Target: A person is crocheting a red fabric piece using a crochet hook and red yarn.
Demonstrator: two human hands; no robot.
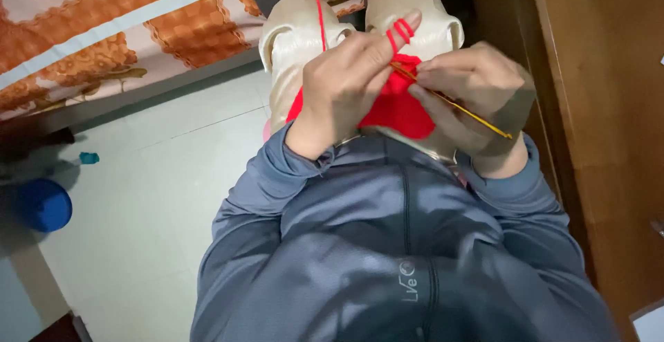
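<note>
— Where does the red crochet piece point(395, 107) sit?

— It lies low between the person's two hands, just above the lap, over the pale satin trousers point(304, 31). Most of it is hidden by the hands; a red edge also shows to the left of the left wrist.

— What does the left hand point(346, 82) do?

— It is closed around the near edge of the piece. Its index finger stands out straight, and the red yarn point(319, 10) is looped twice around that finger before running up and away over the knee.

— And the right hand point(477, 86)?

— It is curled shut on a thin yellow crochet hook point(453, 103), pinching it near the front. The hook lies slanted: its tip is at the red piece beside the left index finger, and its tail pokes out past the right wrist. The hook's head itself cannot be made out.

— What lies around?

— The person wears a grey-blue long-sleeved top point(387, 245). To the right stands a brown wooden cabinet point(602, 107), close to the right arm. To the left is a pale tiled floor point(152, 197), with a blue round object point(43, 205) and a small teal scrap point(88, 157) well apart from the hands. Above them hangs an orange patterned bedcover point(104, 31).
</note>
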